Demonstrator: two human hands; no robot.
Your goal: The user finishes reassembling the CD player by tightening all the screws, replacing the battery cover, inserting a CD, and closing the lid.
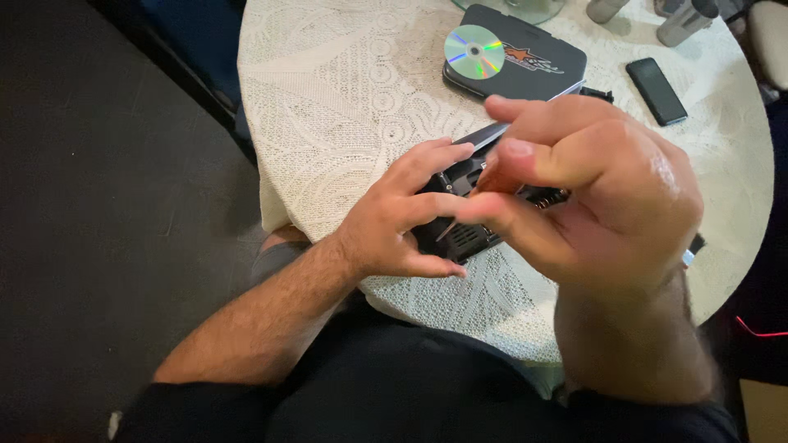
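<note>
A dark, opened electronic device with vent slots lies on the round table, which wears a white lace cloth. My left hand rests on the device's left side, fingers spread over it, holding it steady. Above the device is my right hand, with thumb and fingers pinched on a thin tool with an orange-brown handle; its tip points down into the device. Much of the device is hidden under my hands.
A shiny disc lies on a closed black case at the back of the table. A black phone lies to the right. Grey cylinders stand at the far edge. Dark floor lies to the left.
</note>
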